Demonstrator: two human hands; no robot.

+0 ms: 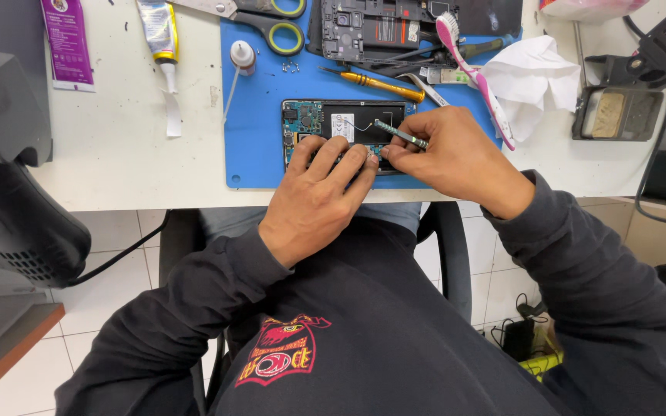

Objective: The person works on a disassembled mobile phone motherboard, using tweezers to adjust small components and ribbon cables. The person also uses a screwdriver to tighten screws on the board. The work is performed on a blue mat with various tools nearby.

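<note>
- White and scuffed, the worktop (117, 146) carried a blue mat (260, 115) at its near edge, with tiled floor showing below.
- On the mat lay an opened phone (333, 123), its back cover already off, so that the circuit board and a dark inner panel with a thin wire stood exposed.
- By my judgement the disassembly stage was done and the work was inside the body, at its near edge; whether parts were coming out or going in could not be told.
- Tiny loose screws (290, 67) lay on the mat beyond the phone, which suggested fasteners had been taken out and not yet put back.
- A second stripped phone frame (364, 31) lay at the far edge of the mat.
- The left hand (314, 200) rested on the near edge of the phone, fingers spread and pressing down, grasping nothing.
- The right hand (449, 154) pinched slim metal tweezers (401, 134), the tips angled down toward the phone's near edge beside the left fingertips.
- The phone thus sat directly under both hands, touching the left one.
- Beyond it lay a yellow-handled screwdriver (383, 85), scissors (271, 19), a pink toothbrush (472, 73), a glue tube (159, 31) and a crumpled tissue (529, 77).
</note>
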